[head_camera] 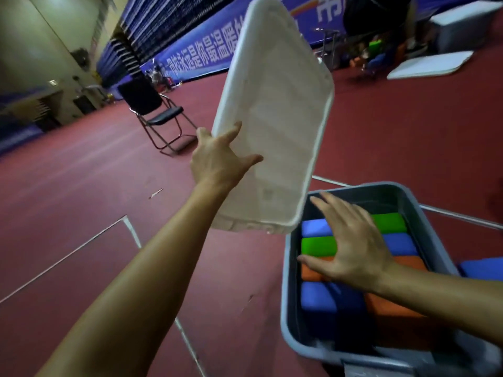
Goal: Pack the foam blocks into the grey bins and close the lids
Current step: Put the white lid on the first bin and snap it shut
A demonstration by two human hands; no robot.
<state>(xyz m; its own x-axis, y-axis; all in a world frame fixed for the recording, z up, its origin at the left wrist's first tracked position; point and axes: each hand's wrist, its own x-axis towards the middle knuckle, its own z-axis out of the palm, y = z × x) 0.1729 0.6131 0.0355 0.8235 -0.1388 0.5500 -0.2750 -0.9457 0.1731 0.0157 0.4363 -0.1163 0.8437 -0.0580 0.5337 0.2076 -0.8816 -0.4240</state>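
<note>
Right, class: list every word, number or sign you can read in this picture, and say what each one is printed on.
"是你最温暖": white characters on the blue banner along the far wall. The characters before them are blurred, and those after are hidden behind the lid.
One large white character on the upper banner: cut off, unreadable.
Lid, grey bin, foam blocks: no readable text.

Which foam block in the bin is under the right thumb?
The orange block in the left column of the grey bin: the right hand hovers open there, thumb tip over it. Its neighbours are a green block and a blue block.
</note>
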